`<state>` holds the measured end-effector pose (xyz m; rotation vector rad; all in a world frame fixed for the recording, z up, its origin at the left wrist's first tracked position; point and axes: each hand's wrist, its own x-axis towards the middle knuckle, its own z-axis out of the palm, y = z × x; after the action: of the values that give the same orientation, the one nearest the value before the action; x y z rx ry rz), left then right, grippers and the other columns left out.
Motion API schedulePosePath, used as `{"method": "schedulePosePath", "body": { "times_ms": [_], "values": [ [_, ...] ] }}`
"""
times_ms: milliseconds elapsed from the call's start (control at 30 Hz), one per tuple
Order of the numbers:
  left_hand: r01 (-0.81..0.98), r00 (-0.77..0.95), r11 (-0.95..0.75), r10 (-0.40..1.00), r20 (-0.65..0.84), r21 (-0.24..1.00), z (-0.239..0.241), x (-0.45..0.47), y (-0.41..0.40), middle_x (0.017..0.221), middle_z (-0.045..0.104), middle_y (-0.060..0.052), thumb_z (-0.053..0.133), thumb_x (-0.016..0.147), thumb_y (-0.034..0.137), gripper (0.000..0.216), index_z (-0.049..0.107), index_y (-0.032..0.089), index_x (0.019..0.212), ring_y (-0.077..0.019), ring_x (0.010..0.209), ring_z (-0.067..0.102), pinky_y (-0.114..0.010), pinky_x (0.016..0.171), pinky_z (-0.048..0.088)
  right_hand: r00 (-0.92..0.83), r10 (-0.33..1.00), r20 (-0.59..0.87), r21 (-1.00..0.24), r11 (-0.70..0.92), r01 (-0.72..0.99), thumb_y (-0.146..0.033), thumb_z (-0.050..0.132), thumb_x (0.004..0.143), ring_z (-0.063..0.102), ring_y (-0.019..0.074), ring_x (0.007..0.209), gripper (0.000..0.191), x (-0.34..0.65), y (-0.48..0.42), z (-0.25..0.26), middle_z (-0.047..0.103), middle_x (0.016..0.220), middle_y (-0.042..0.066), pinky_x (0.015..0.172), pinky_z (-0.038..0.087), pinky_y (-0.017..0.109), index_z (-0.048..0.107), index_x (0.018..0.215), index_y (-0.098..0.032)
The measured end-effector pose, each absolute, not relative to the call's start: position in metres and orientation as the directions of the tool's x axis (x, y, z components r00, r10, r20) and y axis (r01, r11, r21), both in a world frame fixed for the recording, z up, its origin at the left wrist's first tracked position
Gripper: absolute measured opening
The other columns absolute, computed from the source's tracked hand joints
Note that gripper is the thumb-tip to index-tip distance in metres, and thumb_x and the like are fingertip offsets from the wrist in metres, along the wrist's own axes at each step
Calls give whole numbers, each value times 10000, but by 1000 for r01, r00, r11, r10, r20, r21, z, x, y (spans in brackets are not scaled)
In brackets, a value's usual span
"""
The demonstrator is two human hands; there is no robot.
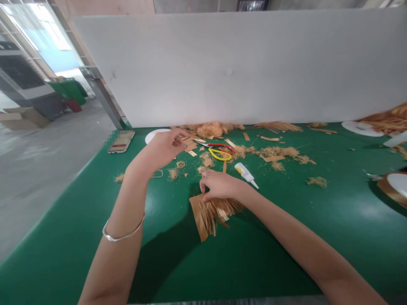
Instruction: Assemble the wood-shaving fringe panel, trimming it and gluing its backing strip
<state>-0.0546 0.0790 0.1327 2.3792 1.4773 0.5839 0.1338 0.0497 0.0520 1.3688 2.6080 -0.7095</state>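
Observation:
My right hand [221, 185] is over a fringed piece of brown paper-like material [200, 216], thumb and finger bent at its upper edge. The piece has a plain flat band on its left and many thin cut strands to the right. My left hand [163, 149], with a silver bangle on the wrist, is farther back, fingers curled over brown scraps [191, 145]; whatever is in its fingertips is too small to make out. Just right of it lie scissors [221, 151] with one red and one yellow handle. A white glue bottle [246, 174] with a pointed nozzle lies behind my right wrist.
Curly brown shavings [213, 128] and cut strips cover the back of the green table [171, 254]. A phone [121, 141] lies at the left edge, near a white disc [155, 134]. A white panel [241, 72] stands behind. A round brown-rimmed object [386, 188] sits far right.

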Motion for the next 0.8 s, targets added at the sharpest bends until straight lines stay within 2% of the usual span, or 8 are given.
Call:
{"method": "schedulePosePath", "body": {
  "times_ms": [100,267,367,467,567,633,700,800],
  "values": [
    [777,427,-470,882,199,419,142,-52,68,974,662,-35,492,831,292,287,575,229,1099,-164,874,611,-260,720,457,-492,743,-455,-274,409,870,-331,691,684,588,183,722,179,134,51,53,652,813,59,541,353,251,663,751,-168],
    [733,520,-501,849,96,460,140,-40,56,978,663,-34,484,838,289,304,559,231,1127,-166,849,611,-259,704,444,-445,763,-469,-249,369,896,-229,704,634,525,133,542,80,159,62,46,611,610,16,491,306,247,638,620,-186],
    [697,623,-542,782,-24,469,117,-30,52,921,671,-37,476,832,257,294,570,222,1109,-179,812,613,-277,705,447,-543,780,-311,-274,473,837,-148,643,657,537,131,582,58,167,65,41,624,654,18,494,294,242,642,633,-200],
    [620,732,-674,681,12,401,82,-26,51,950,659,-53,473,815,176,217,629,207,963,-201,893,595,-305,770,442,-569,820,-60,-125,560,819,-119,551,731,568,166,702,127,164,61,39,639,766,60,532,309,252,658,731,-188],
    [659,721,-688,693,7,303,50,-29,58,883,656,-63,476,790,120,262,626,198,991,-208,855,602,-307,742,447,-618,786,-1,-58,617,785,-189,480,827,572,188,735,184,158,44,40,635,795,91,577,357,273,661,810,-158],
    [781,591,-585,805,44,218,37,-31,66,856,648,-78,469,816,171,401,522,201,1212,-225,830,607,-321,719,450,-697,716,34,-92,697,711,-297,490,846,572,206,788,232,153,26,40,634,858,108,640,401,301,665,872,-147],
    [870,446,-447,893,57,205,32,-30,76,844,644,-102,443,841,230,566,310,142,1384,-232,779,613,-309,656,447,-765,637,94,-135,769,625,-387,562,794,561,236,908,314,148,6,38,623,990,124,752,427,344,658,972,-146],
    [915,337,-348,937,88,203,35,-19,87,821,644,-130,428,848,272,714,89,43,1434,-234,719,618,-283,601,424,-810,573,124,-158,818,554,-388,617,743,533,264,1034,421,141,-17,28,599,1129,132,864,414,392,630,1080,-135]
  ]
}}
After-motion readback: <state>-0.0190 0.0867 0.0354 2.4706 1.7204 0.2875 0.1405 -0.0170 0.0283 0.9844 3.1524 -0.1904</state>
